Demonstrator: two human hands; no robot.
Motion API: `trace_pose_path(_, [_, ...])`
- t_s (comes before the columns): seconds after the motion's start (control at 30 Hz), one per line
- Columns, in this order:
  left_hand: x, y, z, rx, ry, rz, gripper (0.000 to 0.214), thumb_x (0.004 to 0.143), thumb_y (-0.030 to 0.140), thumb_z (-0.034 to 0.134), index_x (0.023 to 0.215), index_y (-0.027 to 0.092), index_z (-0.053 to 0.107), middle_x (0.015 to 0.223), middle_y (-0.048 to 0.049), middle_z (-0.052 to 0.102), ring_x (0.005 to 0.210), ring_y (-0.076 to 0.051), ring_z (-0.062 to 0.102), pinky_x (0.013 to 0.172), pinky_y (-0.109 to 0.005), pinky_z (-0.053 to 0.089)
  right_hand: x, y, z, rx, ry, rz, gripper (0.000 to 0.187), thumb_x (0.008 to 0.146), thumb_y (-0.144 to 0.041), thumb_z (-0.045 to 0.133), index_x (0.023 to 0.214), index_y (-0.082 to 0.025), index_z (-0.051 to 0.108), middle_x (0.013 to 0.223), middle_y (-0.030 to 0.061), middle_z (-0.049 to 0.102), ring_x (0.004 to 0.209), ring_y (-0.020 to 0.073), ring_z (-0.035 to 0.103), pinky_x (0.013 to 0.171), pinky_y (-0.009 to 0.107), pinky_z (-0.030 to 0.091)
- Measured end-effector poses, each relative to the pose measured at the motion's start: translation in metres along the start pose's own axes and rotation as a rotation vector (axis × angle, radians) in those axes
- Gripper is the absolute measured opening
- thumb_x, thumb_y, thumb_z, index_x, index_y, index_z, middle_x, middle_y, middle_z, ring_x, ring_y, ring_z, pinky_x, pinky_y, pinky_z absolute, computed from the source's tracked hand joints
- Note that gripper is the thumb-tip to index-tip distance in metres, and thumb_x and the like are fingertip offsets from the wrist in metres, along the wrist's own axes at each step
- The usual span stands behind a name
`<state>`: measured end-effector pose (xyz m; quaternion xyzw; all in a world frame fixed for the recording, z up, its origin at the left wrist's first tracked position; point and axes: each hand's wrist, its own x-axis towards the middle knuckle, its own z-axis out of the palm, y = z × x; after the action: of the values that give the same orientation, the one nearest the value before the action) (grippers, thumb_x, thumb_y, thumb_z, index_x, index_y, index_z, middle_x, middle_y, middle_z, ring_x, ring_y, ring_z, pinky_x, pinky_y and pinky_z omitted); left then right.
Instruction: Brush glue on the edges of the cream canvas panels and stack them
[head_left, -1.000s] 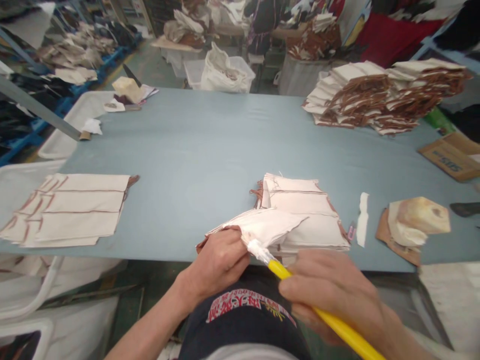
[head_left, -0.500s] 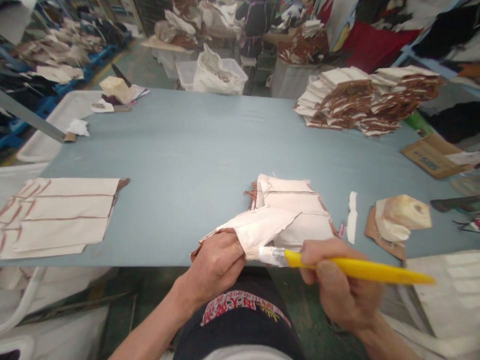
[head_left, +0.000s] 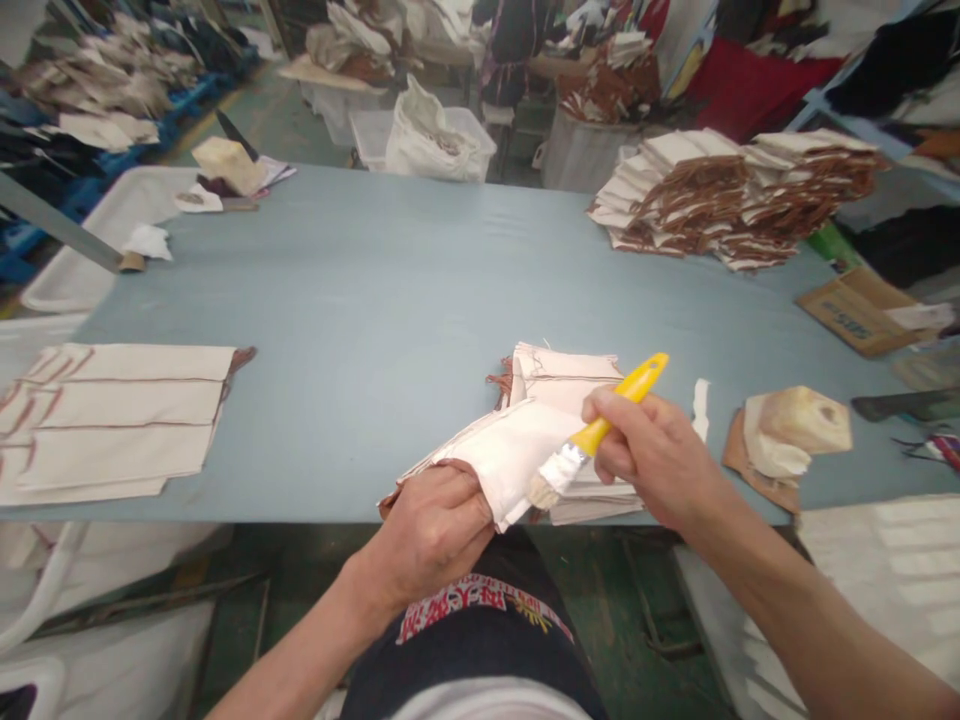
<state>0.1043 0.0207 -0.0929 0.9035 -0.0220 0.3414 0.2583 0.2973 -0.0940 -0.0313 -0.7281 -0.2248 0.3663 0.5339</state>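
My left hand (head_left: 431,520) is closed on the open edge of a cream cloth piece (head_left: 517,445) with a brown lining, at the table's front edge; its fingertips are hidden by the cloth. In my right hand (head_left: 656,450) is a paintbrush (head_left: 596,432) with a yellow handle and a white-wrapped ferrule. Its bristles point down and left, by the right edge of the held cloth; whether they touch it I cannot tell. Behind and beneath lies a stack of similar cloth pieces (head_left: 566,365), partly covered by the held one and my right hand.
Flat cream pieces (head_left: 142,405) with brown seams overlap at the left of the blue-grey table (head_left: 360,290). A tall pile of cream and brown pieces (head_left: 720,195) stands back right. A yellowish block (head_left: 806,420), a white strip (head_left: 700,408) and a cardboard box (head_left: 855,312) are on the right.
My right hand has moved up and turned, so the paintbrush handle now points up and away, not right. The brush tip has moved slightly right. My left hand still grips the cloth.
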Motion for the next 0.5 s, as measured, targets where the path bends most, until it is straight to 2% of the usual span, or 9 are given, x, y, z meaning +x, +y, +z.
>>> trace_pose_path(0.17, [-0.001,0.003,0.004,-0.015,0.019,-0.002,0.022,0.097,0.003,0.051,0.101,0.016,0.068,0.079,-0.0071,0.074,0.073,-0.019,0.069,0.07,-0.03,0.054,-0.01,0.002,0.0,-0.004,-0.047,-0.055,0.046,0.087,-0.065,0.065,0.074,-0.021,0.061,0.038,-0.0093,0.035,0.036,0.0108,0.038,0.039,0.022,0.039])
trace_pose_path(0.23, [-0.002,0.005,0.007,-0.019,0.018,-0.021,0.023,0.097,0.003,0.05,0.1,0.016,0.069,0.079,-0.0075,0.073,0.073,-0.019,0.067,0.069,-0.03,0.052,-0.009,0.008,-0.005,-0.044,0.022,-0.084,0.046,0.086,-0.063,0.067,0.072,-0.02,0.062,0.039,-0.0085,0.037,0.036,0.0104,0.038,0.039,0.022,0.038])
trace_pose_path(0.3, [-0.003,0.007,0.007,-0.065,0.006,-0.085,0.024,0.096,0.004,0.049,0.088,0.016,0.068,0.073,-0.0055,0.069,0.068,-0.017,0.061,0.066,-0.029,0.048,-0.008,0.014,-0.013,-0.033,0.107,-0.109,0.044,0.086,-0.061,0.07,0.071,-0.02,0.063,0.039,-0.0086,0.036,0.036,0.01,0.037,0.04,0.023,0.041])
trace_pose_path(0.33, [-0.003,0.008,0.007,-0.118,-0.01,-0.168,0.025,0.095,0.004,0.049,0.08,0.017,0.065,0.069,-0.0037,0.066,0.065,-0.016,0.058,0.064,-0.028,0.045,-0.009,0.017,-0.018,-0.001,0.143,-0.131,0.043,0.087,-0.059,0.071,0.072,-0.02,0.063,0.04,-0.0088,0.037,0.037,0.0099,0.037,0.042,0.023,0.043])
trace_pose_path(0.4, [0.002,0.009,0.003,-0.292,-0.063,-0.434,0.027,0.093,0.008,0.048,0.07,0.018,0.057,0.066,-0.0005,0.059,0.062,-0.014,0.052,0.061,-0.026,0.04,-0.015,0.017,-0.022,0.101,0.21,-0.223,0.038,0.092,-0.054,0.071,0.076,-0.02,0.064,0.041,-0.0091,0.037,0.037,0.0095,0.036,0.043,0.022,0.044])
trace_pose_path(0.5, [0.015,0.009,-0.009,-0.582,-0.112,-0.833,0.025,0.093,0.023,0.051,0.068,0.019,0.05,0.065,0.0032,0.049,0.058,-0.01,0.041,0.056,-0.024,0.034,-0.029,0.012,-0.017,0.227,0.241,-0.426,0.031,0.101,-0.046,0.068,0.081,-0.022,0.067,0.046,-0.008,0.041,0.038,0.0088,0.036,0.04,0.021,0.034])
